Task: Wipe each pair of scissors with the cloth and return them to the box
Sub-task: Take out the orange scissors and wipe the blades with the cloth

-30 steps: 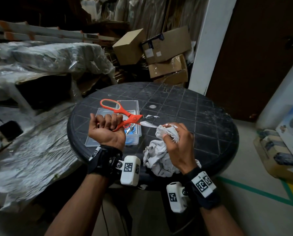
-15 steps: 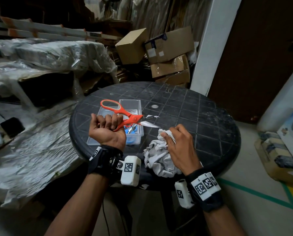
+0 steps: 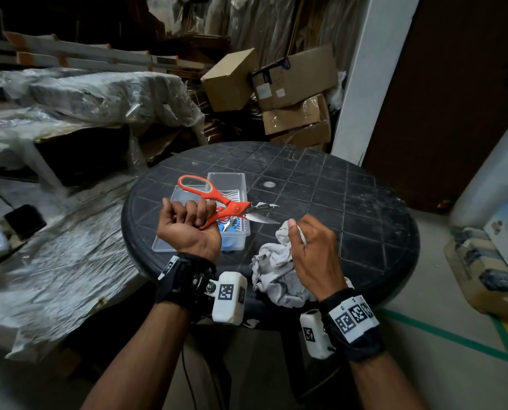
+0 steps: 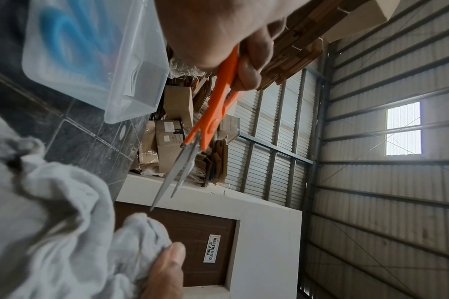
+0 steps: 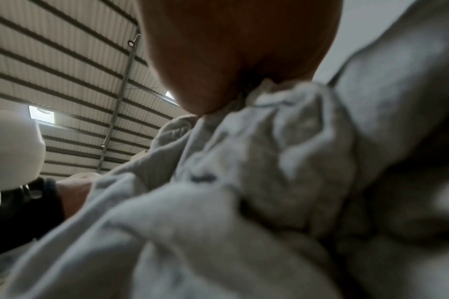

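Orange-handled steel scissors point(image 3: 223, 207) gripped in left hand point(image 3: 187, 229), blades slightly parted above clear plastic box point(image 3: 232, 241); crumpled grey cloth point(image 3: 276, 270) on black round table point(image 3: 350, 202), pinched by right hand point(image 3: 314, 255).

Storeroom or warehouse: corrugated metal walls point(image 4: 387, 60) on steel framing; stacked cardboard boxes point(image 3: 294, 93); plastic-wrapped bundles point(image 3: 93, 96); green floor tape point(image 3: 453, 338); brown door point(image 4: 192, 248) signed "RESTRICTED IT AREA" point(image 4: 211, 248).
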Demonstrator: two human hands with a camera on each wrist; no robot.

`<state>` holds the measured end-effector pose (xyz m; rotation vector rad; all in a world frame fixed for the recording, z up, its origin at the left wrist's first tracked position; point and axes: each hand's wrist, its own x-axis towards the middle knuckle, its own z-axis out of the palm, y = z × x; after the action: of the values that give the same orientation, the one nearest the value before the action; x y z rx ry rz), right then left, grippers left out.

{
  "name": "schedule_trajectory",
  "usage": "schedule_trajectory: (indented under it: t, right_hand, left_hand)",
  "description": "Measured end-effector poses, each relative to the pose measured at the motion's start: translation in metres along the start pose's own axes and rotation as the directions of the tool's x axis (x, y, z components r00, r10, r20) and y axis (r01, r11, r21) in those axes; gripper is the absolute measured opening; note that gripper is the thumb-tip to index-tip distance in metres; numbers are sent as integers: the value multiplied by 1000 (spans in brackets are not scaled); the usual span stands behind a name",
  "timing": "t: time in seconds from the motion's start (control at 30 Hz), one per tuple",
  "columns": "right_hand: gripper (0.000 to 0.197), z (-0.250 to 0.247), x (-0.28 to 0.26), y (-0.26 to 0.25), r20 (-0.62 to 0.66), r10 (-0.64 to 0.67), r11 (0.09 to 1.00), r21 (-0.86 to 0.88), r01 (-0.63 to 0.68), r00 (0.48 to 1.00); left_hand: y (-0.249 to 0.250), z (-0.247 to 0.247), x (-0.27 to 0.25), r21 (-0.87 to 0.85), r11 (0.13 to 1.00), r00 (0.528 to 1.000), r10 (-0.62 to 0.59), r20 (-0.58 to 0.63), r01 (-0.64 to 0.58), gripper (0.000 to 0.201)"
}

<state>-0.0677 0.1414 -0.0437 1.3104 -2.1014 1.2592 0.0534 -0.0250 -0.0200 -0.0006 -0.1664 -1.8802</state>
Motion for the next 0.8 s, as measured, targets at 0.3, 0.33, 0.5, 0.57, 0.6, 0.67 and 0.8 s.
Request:
schedule_trajectory:
  t: [0.3,0.33,0.5,0.57,0.6,0.67,0.8]
  right_hand:
    - [35,-12,13,-7,16,119,990,80,-120,993]
    - [33,-14,14,-7,21,121,990,77,-122,992]
    - [37,-17,14,2,30,118,987,104,-121,993]
    - [40,-19,13,6,48,139,985,101,-143,989]
    - [42,-20,12,7,44,149,982,106,-153,988]
    - [44,-20,11,9,13,166,975,150,-166,986]
    - [19,-21,12,13,-116,188,957,245,-156,975]
  left_hand:
    - [-7,0,-3,18,1000,1000,-22,-14,22,52]
    - [-8,0,-3,19,1000,1000,-24,-12,24,52]
    - [-11,0,-5,28,999,1000,-23,-15,24,51]
    - [-11,1,-5,22,999,1000,-25,-13,25,51]
    - [-12,2,-5,19,999,1000,-27,-11,27,51]
    - [-12,3,-6,23,999,999,-29,-16,29,50]
    - [-13,5,-6,17,999,999,-31,-20,31,50]
